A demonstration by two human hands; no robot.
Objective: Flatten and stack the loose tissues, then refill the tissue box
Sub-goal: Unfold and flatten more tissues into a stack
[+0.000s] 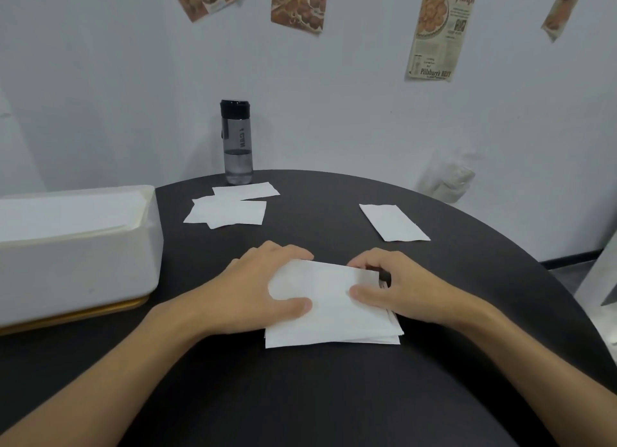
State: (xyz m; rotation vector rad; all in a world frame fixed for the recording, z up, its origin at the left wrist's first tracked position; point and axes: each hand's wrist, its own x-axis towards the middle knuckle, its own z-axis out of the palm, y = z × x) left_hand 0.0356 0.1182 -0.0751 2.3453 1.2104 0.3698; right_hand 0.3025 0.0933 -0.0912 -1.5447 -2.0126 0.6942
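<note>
Right now the black round table (334, 396) fills most of my view. At 9 o'clock on it sits the white tissue box (76, 266), open on top with white sheets showing inside and a tan edge under its base. At the centre, just in front of me, lies the stack of tissues (334, 313), its edges slightly uneven at the right corner. My left hand (253, 289) grips the stack's left side, thumb on top and fingers curled round the far edge. My right hand (407, 286) grips the right side the same way. At 11 o'clock lie about 3 overlapping loose tissues (227, 209), flat on the table. At 1 o'clock lies 1 single tissue (394, 222), well apart from them. Beyond the overlapping sheets, a grey water bottle (237, 142) stands upright at the table's far rim.
</note>
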